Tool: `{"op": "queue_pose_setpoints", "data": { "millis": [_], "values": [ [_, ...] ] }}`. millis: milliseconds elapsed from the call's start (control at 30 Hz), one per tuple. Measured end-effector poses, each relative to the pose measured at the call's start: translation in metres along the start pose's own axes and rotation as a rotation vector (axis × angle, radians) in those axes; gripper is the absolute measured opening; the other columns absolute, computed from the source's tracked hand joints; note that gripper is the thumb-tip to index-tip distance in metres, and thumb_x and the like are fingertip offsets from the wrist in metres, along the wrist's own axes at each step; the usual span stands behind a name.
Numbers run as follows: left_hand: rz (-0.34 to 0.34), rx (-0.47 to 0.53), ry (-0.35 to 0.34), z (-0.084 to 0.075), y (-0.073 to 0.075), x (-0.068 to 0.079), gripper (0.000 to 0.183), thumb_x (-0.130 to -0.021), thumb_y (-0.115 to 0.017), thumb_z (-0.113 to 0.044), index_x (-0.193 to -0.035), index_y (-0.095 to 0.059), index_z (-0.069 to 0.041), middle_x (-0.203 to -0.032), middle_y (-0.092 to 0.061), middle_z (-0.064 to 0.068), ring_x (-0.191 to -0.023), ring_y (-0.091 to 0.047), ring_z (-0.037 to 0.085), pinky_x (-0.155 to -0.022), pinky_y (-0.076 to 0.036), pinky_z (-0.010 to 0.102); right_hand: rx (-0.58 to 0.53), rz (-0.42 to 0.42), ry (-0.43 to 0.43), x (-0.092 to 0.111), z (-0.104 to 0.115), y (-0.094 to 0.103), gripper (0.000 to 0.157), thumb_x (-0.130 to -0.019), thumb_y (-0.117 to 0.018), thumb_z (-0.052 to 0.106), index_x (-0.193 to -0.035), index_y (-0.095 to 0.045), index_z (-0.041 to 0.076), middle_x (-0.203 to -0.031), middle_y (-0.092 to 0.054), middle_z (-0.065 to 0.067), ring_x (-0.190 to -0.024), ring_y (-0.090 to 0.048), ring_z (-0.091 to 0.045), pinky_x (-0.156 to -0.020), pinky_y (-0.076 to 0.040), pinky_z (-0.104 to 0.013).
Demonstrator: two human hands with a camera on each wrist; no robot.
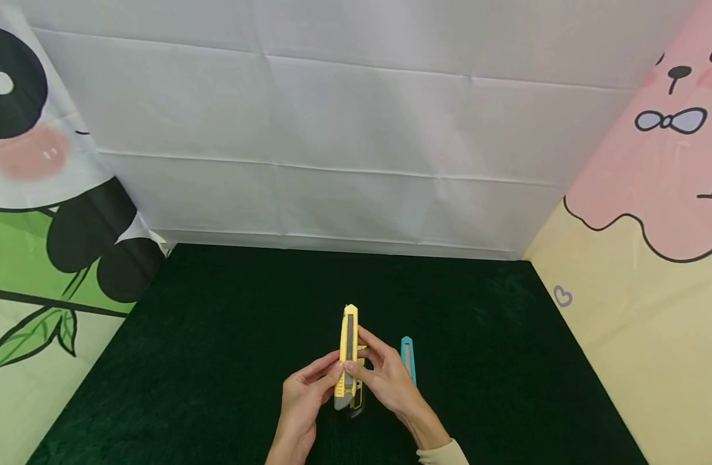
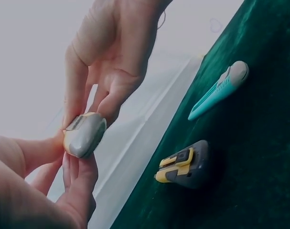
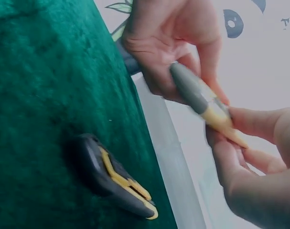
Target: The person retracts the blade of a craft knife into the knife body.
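Observation:
A yellow utility knife (image 1: 348,349) with a grey end cap is held up above the dark green cloth, its grey end toward me. My left hand (image 1: 303,400) pinches it from the left near the grey end, and my right hand (image 1: 393,381) pinches it from the right with the thumb on its slider side. No blade shows. Below it on the cloth lies a black and yellow utility knife (image 2: 185,164), mostly hidden by the held one in the head view. A teal utility knife (image 1: 408,358) rests on the cloth to the right, partly behind my right wrist.
Dark green cloth (image 1: 245,310) covers the table. A white curtain (image 1: 332,142) hangs at the back. Printed panels stand at both sides, with a panda (image 1: 19,84) on the left and a pink bear (image 1: 675,161) on the right.

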State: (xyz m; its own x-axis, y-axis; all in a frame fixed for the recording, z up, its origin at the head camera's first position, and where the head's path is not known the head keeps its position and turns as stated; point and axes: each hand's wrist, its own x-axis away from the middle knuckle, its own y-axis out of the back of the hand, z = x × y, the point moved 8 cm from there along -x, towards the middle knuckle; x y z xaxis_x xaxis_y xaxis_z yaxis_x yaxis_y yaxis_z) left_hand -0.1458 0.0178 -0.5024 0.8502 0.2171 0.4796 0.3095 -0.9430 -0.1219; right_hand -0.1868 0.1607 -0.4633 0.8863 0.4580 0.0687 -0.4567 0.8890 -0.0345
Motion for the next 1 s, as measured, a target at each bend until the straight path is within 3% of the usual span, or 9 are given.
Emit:
{"op": "queue_pose_setpoints", "data": {
  "millis": [200, 433, 633, 833, 1000],
  "values": [
    [0.004, 0.003, -0.008, -0.0044, 0.0013, 0.0, 0.032, -0.093, -0.077, -0.022, -0.123, -0.074, -0.012, -0.115, -0.071, 0.009, -0.099, -0.069, 0.021, -0.084, -0.058, 0.035, 0.052, -0.097, -0.01, 0.0035, -0.0058, 0.0022, 0.06, -0.1, -0.069, 0.03, -0.152, -0.047, 0.012, -0.142, -0.056, -0.011, -0.114, -0.063, -0.025, -0.095, -0.055, -0.038],
    [0.016, 0.018, 0.008, -0.0054, 0.0006, 0.0003, 0.032, -0.093, -0.077, -0.022, -0.123, -0.074, -0.013, -0.116, -0.073, 0.008, -0.1, -0.07, 0.021, -0.085, -0.057, 0.036, 0.065, -0.121, -0.005, 0.0063, -0.0071, 0.0006, 0.062, -0.101, -0.068, 0.033, -0.154, -0.045, 0.013, -0.137, -0.058, -0.01, -0.109, -0.063, -0.024, -0.092, -0.055, -0.035],
    [0.027, 0.017, 0.009, -0.0056, 0.0008, 0.0007, 0.033, -0.091, -0.079, -0.021, -0.123, -0.074, -0.012, -0.115, -0.073, 0.008, -0.099, -0.071, 0.021, -0.084, -0.058, 0.035, 0.079, -0.104, 0.022, 0.0066, -0.0048, 0.0, 0.06, -0.102, -0.066, 0.029, -0.154, -0.045, 0.01, -0.138, -0.058, -0.011, -0.11, -0.063, -0.024, -0.094, -0.053, -0.033],
    [0.044, -0.002, -0.004, -0.007, -0.0003, 0.002, 0.034, -0.091, -0.079, -0.021, -0.122, -0.074, -0.011, -0.114, -0.072, 0.009, -0.099, -0.07, 0.023, -0.083, -0.058, 0.035, 0.073, -0.068, 0.041, 0.0062, 0.0, 0.0003, 0.056, -0.102, -0.066, 0.024, -0.152, -0.048, 0.011, -0.142, -0.057, -0.011, -0.112, -0.061, -0.027, -0.101, -0.048, -0.041],
    [0.06, 0.043, 0.014, -0.0047, 0.0001, 0.0018, 0.035, -0.09, -0.08, -0.02, -0.123, -0.074, -0.011, -0.113, -0.073, 0.008, -0.097, -0.072, 0.021, -0.082, -0.059, 0.034, 0.076, -0.042, 0.048, 0.0054, -0.0001, -0.0003, 0.055, -0.101, -0.066, 0.022, -0.152, -0.048, 0.011, -0.142, -0.056, -0.01, -0.118, -0.057, -0.029, -0.106, -0.045, -0.046]
  ]
}}
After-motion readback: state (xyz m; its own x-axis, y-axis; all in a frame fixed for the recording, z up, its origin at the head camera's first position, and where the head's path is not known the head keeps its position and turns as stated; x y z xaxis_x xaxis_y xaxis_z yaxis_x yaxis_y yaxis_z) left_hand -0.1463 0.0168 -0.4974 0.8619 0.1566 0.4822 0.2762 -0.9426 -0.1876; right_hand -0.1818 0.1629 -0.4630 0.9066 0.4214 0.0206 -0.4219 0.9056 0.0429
